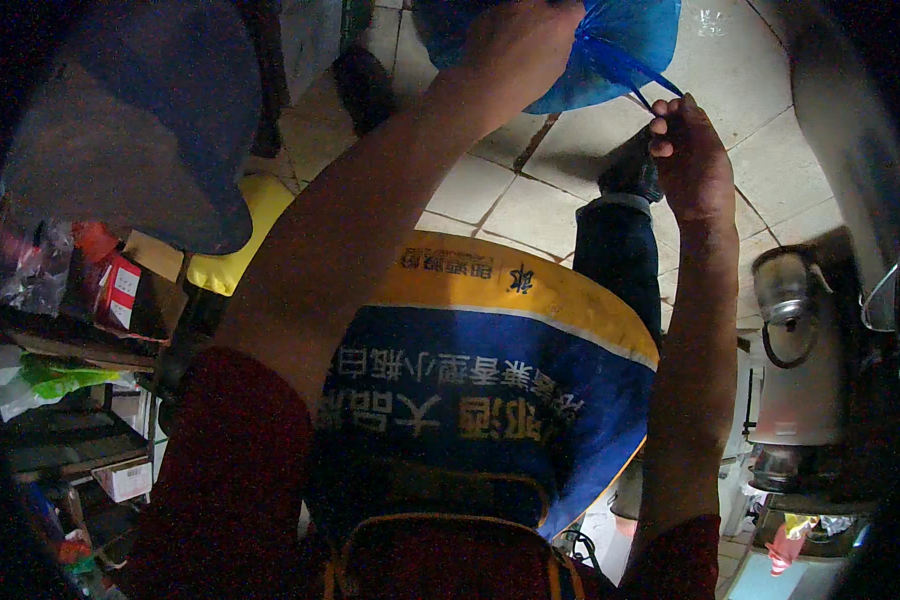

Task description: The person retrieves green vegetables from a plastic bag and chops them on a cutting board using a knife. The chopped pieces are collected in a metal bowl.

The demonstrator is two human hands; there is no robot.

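A blue plastic bag [645,45], its body bulging, hangs or rests above the tiled floor at the top of the view. My left hand [529,56] grips it around its gathered neck, with the fingertips partly cut off by the top edge. To the right, my right hand [690,150] pinches the end of a twisted strip of the bag, pulled taut between the two hands. Both forearms reach forward past a blue and yellow apron [495,360] that bears writing. What is inside the bag cannot be seen.
Cream floor tiles [532,202] lie below, with my shoe [634,169] on them. Shelves [82,439] at left hold boxes and plastic bags beside something yellow [251,232]. A metal vessel with a looped handle [787,300] stands at right, near a large pale curved surface [844,127].
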